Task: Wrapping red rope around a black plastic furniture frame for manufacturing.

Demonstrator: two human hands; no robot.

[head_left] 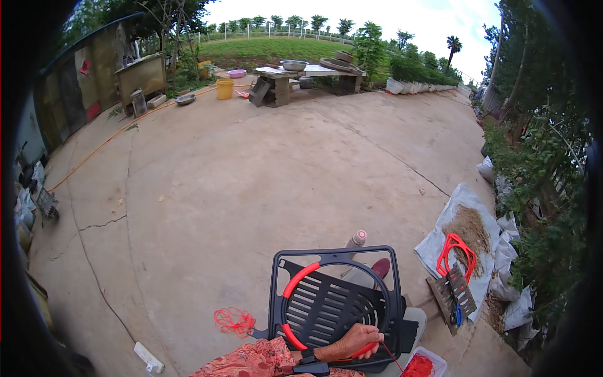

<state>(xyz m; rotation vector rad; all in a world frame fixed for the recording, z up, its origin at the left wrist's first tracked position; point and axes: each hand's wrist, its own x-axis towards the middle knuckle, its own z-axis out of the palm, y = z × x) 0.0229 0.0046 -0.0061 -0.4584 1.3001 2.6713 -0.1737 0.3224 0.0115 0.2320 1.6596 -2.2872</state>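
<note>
A black plastic frame with a large round ring [334, 254] rests tilted over my lap. Parts of the ring are covered in smooth red wrapping [301, 279], and other stretches are bare black. Under it lies a black slotted plastic panel [323, 301]. My left hand [359, 340] reaches in from the lower left and is closed round the lower right of the ring. A thin red cord [392, 356] runs from its fingers down to the right. Near it, a white tub [441, 366] holds a heap of red cord [419, 364]. My right hand does not show.
A loose red cord tangle [233, 321] lies left of the frame. At right, red frame pieces [457, 251] and blue-handled scissors [458, 314] lie by a slatted wooden stand [443, 305] and a pale sack [433, 242]. A white power strip [147, 357] lies lower left.
</note>
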